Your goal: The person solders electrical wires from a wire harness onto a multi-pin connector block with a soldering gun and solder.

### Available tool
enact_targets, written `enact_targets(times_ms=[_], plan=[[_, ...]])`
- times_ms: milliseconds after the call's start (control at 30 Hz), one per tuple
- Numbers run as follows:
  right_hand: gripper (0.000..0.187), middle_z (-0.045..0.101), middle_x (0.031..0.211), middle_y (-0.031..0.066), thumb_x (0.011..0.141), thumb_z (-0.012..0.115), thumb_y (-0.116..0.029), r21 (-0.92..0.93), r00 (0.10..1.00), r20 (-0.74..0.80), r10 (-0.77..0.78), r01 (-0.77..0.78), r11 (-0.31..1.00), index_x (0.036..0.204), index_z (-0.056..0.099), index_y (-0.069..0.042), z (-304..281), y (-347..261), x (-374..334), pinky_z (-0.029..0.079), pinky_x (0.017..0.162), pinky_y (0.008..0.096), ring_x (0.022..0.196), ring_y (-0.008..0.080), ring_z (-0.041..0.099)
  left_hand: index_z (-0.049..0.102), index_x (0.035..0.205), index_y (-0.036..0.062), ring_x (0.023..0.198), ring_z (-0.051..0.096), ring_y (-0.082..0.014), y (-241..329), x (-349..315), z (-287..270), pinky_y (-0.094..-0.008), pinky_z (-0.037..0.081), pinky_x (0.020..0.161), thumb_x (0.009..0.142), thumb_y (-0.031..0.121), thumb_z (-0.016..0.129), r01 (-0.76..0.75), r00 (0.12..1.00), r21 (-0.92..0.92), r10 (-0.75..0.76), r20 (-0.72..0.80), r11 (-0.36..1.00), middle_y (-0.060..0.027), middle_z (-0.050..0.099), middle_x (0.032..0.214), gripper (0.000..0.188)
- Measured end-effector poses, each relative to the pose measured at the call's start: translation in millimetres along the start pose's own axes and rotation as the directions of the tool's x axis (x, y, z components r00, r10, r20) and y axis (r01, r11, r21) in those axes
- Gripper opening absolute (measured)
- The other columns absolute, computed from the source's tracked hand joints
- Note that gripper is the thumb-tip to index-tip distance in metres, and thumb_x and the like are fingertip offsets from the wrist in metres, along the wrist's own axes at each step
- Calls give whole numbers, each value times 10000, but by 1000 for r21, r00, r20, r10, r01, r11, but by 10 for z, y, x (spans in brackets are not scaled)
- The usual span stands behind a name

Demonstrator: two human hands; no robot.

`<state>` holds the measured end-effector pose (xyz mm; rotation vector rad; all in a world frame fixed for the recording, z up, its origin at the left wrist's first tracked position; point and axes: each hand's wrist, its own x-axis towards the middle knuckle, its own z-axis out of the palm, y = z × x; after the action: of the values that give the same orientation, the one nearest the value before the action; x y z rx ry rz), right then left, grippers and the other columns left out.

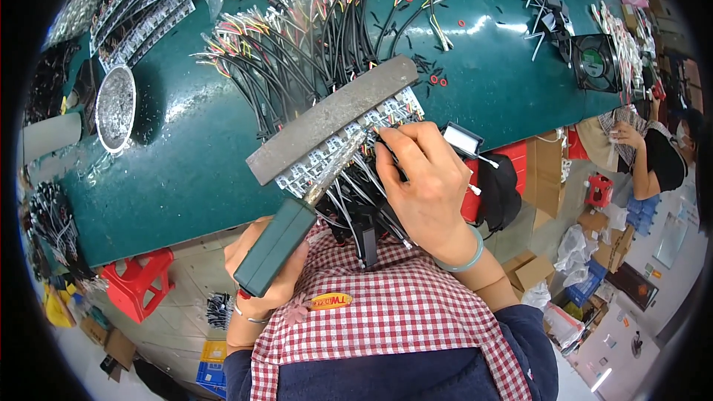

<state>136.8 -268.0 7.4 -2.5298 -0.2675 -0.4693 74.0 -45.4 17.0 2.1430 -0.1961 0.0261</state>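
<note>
My left hand (291,275) is wrapped round the green handle of a soldering iron (276,245). Its metal shaft slants up across a strip of small white circuit boards (297,173), tip close to my right fingers. My right hand (427,178) pinches a thin wire at the boards' edge, though the fingertips partly hide it. A flat grey bar (334,119) lies along the strip's far side. Black and white leads (349,197) hang from the near side toward my apron, with a black box-shaped part (365,241) among them. Beside my right hand sits a black case with a white face (462,139).
Behind the bar, black cables with bared coloured ends (297,44) fan across the green table (200,178). An oval metal tin (116,108) stands left, a black fan (594,62) right. Red stools (141,282) are below the edge. Another person (657,160) sits far right.
</note>
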Motion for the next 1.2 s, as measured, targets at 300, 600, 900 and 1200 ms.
enact_targets(times_ms=[300, 600, 900, 1200], plan=[[193, 580, 823, 73, 725, 724, 4, 28, 1000, -1, 31, -31, 999, 907, 663, -7, -6, -1, -1, 493, 557, 320, 674, 222, 614, 683, 871, -44, 736, 684, -296, 3, 13, 7, -329, 553, 665, 642, 9, 735, -50, 998, 2, 50, -27, 999, -174, 667, 856, 241], [186, 583, 827, 69, 732, 722, -7, 5, 1000, 6, 19, -19, 1000, 910, 671, -12, 6, 4, 2, 496, 562, 323, 677, 220, 618, 684, 864, -45, 720, 679, -296, 27, 78, -7, -325, 542, 640, 629, -8, 734, -2, 999, -57, 4, 36, 998, -163, 660, 837, 243], [166, 579, 821, 64, 739, 720, -9, 1, 1000, 8, 24, -24, 1000, 899, 679, -12, -1, -10, 4, 488, 544, 321, 665, 213, 611, 680, 828, -35, 665, 654, -283, 42, 97, -21, -320, 522, 600, 616, -3, 734, -4, 996, -6, 5, 88, 1000, -144, 644, 802, 222], [162, 579, 812, 65, 736, 717, -14, -8, 1000, 16, 24, -23, 1000, 892, 674, -11, 1, -10, 3, 488, 544, 327, 661, 218, 611, 679, 820, -39, 626, 649, -262, -58, -34, -22, -305, 518, 550, 577, -11, 733, -55, 998, 17, 56, -37, 998, -164, 647, 793, 250]])
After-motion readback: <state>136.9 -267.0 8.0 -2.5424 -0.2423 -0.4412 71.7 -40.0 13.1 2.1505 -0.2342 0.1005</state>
